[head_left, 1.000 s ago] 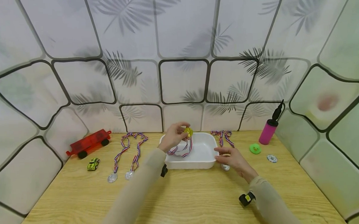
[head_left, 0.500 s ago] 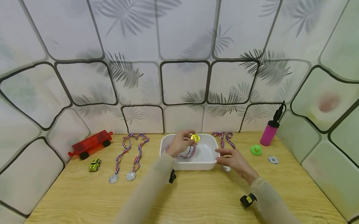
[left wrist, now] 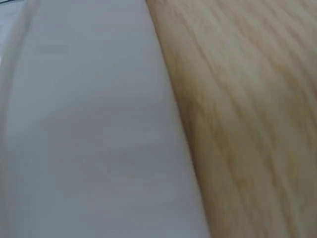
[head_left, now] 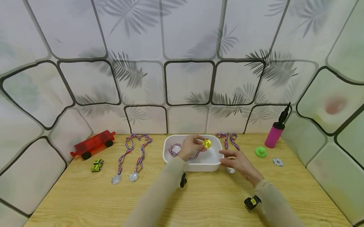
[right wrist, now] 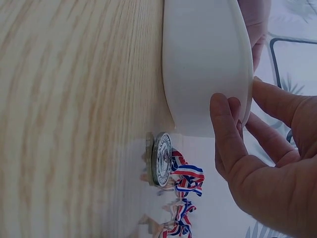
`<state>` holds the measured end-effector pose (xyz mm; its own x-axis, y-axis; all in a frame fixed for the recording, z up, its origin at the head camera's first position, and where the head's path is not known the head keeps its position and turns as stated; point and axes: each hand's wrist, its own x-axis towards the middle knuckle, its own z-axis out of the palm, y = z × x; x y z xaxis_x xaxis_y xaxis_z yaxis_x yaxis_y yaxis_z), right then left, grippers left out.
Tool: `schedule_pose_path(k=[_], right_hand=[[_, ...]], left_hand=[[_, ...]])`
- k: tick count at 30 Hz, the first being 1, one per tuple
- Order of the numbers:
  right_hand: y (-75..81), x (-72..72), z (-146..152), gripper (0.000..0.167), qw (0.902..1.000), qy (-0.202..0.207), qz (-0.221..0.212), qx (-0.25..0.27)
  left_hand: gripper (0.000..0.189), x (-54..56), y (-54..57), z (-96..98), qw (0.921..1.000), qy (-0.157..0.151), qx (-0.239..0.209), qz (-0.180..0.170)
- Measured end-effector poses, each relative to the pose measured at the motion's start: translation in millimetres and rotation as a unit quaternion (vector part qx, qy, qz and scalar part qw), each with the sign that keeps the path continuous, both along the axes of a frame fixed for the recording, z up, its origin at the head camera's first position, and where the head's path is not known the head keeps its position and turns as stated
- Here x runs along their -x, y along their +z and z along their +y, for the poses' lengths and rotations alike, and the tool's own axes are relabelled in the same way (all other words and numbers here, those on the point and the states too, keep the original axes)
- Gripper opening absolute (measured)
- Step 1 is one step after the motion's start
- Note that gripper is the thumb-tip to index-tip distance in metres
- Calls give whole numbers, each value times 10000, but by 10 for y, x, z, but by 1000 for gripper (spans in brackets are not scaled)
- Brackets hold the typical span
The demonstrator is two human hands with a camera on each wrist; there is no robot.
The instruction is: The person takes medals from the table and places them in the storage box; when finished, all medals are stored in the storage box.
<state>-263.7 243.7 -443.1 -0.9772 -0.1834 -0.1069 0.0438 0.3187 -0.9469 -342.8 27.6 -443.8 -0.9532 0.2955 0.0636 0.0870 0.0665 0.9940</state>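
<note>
In the head view my left hand (head_left: 191, 148) pinches a gold medal (head_left: 206, 143) above a white plastic basin (head_left: 202, 167). A striped red, white and blue ribbon (head_left: 173, 150) lies in the basin, partly hidden by this hand. My right hand (head_left: 238, 162) holds the basin's right front corner by the rim; in the right wrist view its fingertips (right wrist: 221, 106) lie against the outer wall. Under that hand, a silver medal (right wrist: 162, 158) with a striped ribbon (right wrist: 187, 174) sits beside the basin. The left wrist view shows just the basin wall (left wrist: 99, 124) and the tabletop.
Two silver medals (head_left: 116, 179) with ribbons lie left of the basin. A red toy trailer (head_left: 94, 144) and a yellow-green toy car (head_left: 97, 165) are farther left. At right stand a pink pump (head_left: 274, 135), a green duck (head_left: 260, 152) and a poker chip (head_left: 278, 162).
My left hand has carried the gold medal rightward and slightly down over the basin. More of the ribbon shows at the basin's left side. My right hand stays at the corner.
</note>
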Motion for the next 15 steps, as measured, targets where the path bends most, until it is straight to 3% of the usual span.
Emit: schedule_pose_path(k=[8, 15], right_hand=[[-3, 1, 13, 55, 9999, 88, 75, 42], [0, -7, 5, 54, 9999, 48, 96, 48]], left_hand=[[33, -33, -58, 90, 9989, 230, 100, -398], [30, -52, -66, 139, 9947, 400, 918, -251]])
